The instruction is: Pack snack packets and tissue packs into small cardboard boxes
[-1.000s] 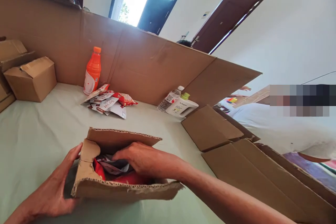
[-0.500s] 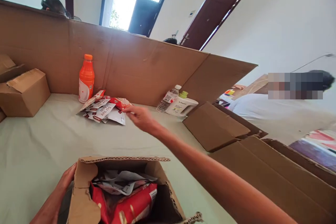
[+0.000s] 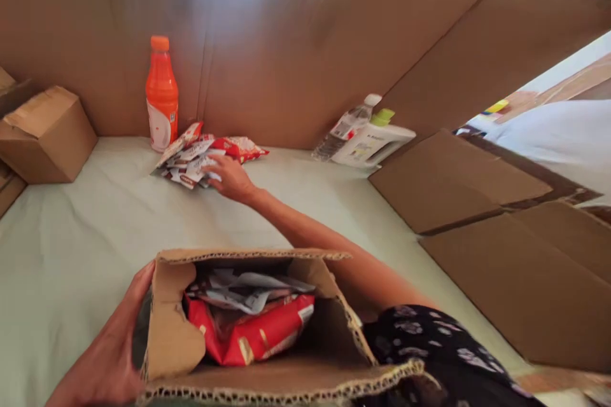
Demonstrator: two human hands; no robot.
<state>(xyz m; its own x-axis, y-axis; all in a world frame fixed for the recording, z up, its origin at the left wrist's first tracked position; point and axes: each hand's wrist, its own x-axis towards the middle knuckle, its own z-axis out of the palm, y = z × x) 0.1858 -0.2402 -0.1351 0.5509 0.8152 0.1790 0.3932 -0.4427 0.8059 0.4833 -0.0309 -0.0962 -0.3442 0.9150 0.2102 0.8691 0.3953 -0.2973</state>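
An open cardboard box [image 3: 286, 376] sits in front of me, with a red packet [image 3: 258, 337] and white-and-brown packets [image 3: 248, 289] inside. My left hand [image 3: 114, 343] grips the box at its left wall, thumb up along the side. My right hand [image 3: 231, 179] reaches over a loose pile of white and brown packets [image 3: 191, 162] on the cloth; its fingers are spread and touch the pile at its right side. A red packet [image 3: 243, 147] lies at the pile's right end. Just behind the pile stands an orange bottle [image 3: 162, 95].
A clear bottle [image 3: 346, 127] and a white jug with a green cap [image 3: 370, 143] stand back right against a cardboard wall [image 3: 296, 57]. Closed boxes [image 3: 48, 133] are at the left, cardboard flaps [image 3: 458, 181] at the right. Another person's white sleeve [image 3: 563, 140] shows beyond.
My view has tilted down. My right hand has moved from the red packet at the pile's right end left onto the white packets. The left hand stays on the box.
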